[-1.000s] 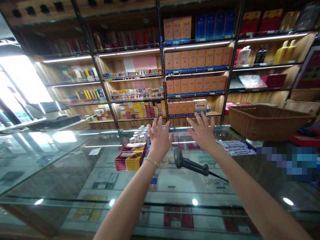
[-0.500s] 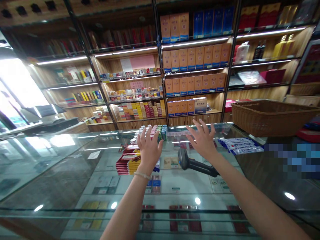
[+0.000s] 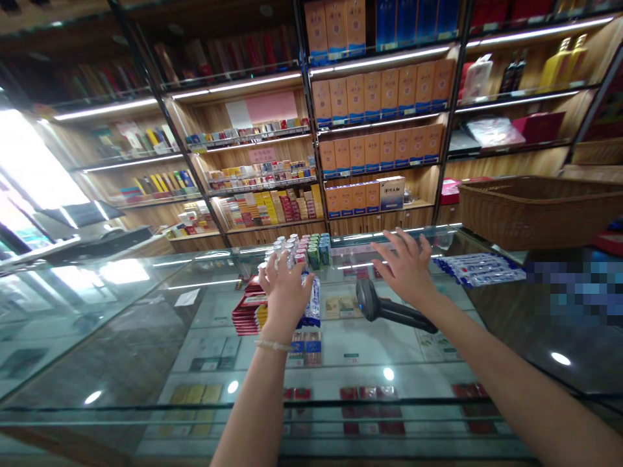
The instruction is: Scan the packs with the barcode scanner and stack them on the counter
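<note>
Fingers spread, my left hand (image 3: 285,290) hovers over the glass counter and holds nothing. It partly covers a stack of red-and-yellow packets (image 3: 247,310) and a blue-and-white packet (image 3: 313,301). Just beyond it stand rows of small bottles or cans (image 3: 311,250) with pink, green, blue and white colouring. My right hand (image 3: 405,269) is also empty, its fingers apart, above a black handheld barcode scanner (image 3: 389,308) that lies on the glass. Whether any finger touches something is hard to tell; both hands look raised.
The glass counter (image 3: 360,376) has boxed goods beneath its top. Blue-and-white packets (image 3: 479,269) lie at the right, near a brown wicker basket (image 3: 530,217). Behind, shelves hold orange boxes (image 3: 379,97) and small cartons (image 3: 265,211). A dark screen (image 3: 80,213) stands at left.
The view has tilted down slightly and shifted. More of the blue-and-white packet beside my left hand shows. Both hands stay raised with fingers spread.
</note>
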Demonstrator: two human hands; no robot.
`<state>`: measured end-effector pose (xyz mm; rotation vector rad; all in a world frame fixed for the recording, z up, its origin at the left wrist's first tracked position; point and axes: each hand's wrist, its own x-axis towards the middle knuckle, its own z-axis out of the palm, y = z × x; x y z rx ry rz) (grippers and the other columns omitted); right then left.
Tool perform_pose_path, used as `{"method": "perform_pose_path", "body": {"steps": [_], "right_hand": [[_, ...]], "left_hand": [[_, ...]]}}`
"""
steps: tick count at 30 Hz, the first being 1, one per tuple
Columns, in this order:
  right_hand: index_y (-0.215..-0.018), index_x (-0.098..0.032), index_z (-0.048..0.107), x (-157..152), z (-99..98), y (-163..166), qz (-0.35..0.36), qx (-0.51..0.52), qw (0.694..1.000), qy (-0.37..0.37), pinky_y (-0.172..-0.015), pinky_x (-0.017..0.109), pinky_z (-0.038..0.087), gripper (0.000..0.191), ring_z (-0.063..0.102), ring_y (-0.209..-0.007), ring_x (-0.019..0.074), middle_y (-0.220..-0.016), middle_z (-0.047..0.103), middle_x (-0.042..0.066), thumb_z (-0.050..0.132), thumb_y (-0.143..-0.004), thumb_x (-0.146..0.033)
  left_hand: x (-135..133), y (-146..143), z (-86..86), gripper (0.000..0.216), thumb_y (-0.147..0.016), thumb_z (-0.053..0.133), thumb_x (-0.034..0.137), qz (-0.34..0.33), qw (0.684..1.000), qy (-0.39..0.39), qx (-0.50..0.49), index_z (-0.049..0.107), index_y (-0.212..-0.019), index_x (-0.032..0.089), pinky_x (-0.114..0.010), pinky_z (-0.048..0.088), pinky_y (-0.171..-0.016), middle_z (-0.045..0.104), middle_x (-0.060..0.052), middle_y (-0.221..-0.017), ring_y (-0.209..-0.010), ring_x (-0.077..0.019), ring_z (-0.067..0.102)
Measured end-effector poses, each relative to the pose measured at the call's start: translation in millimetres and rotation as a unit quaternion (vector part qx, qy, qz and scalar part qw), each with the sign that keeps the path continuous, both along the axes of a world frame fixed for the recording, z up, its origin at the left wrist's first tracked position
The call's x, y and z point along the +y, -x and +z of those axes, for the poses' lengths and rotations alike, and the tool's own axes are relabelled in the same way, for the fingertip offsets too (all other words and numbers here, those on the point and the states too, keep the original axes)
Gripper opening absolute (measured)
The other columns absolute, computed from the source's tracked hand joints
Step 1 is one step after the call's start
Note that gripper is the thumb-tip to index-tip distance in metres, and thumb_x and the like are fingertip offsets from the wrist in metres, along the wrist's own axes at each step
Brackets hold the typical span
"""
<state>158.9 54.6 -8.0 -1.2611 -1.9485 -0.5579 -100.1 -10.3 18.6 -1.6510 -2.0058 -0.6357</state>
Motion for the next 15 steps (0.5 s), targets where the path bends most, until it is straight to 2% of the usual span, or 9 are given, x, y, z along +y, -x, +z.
{"method": "perform_pose_path", "body": {"steps": [7, 11, 15], "right_hand": [[-0.132, -0.03, 0.069, 7, -2.8, 3, 0.016, 0.013, 1.0, -0.018, -0.119, 0.056, 0.013, 0.039, 0.038, -0.144, 0.0303, -0.15, 0.058, 0.009, 0.044, -0.105, -0.043], [-0.133, -0.03, 0.068, 15, 9.1, 14, 0.034, -0.015, 0.999, -0.021, -0.116, 0.055, 0.019, 0.038, 0.038, -0.144, 0.0306, -0.15, 0.057, 0.009, 0.047, -0.104, -0.043], [-0.137, -0.032, 0.065, 25, 23.4, 36, 0.074, -0.043, 0.996, 0.023, -0.117, 0.056, 0.02, 0.04, 0.036, -0.146, 0.0318, -0.153, 0.054, 0.009, 0.051, -0.102, -0.043]], "left_hand": [[-5, 2, 3.1, 0.035, -0.092, 0.064, 0.044, 0.013, 0.998, 0.068, 0.008, 0.075, -0.122, 0.03, -0.064, 0.019, -0.125, 0.042, -0.011, -0.164, -0.156, -0.0385, 0.025], [-8, 2, 6.1, 0.037, -0.092, 0.065, 0.045, 0.021, 0.994, 0.11, 0.015, 0.074, -0.124, 0.029, -0.065, 0.015, -0.126, 0.036, -0.011, -0.167, -0.158, -0.0386, 0.019], [-13, 0, 7.6, 0.038, -0.09, 0.068, 0.046, 0.019, 0.99, 0.136, 0.023, 0.075, -0.121, 0.026, -0.066, 0.015, -0.126, 0.035, -0.012, -0.168, -0.158, -0.0404, 0.018]]}}
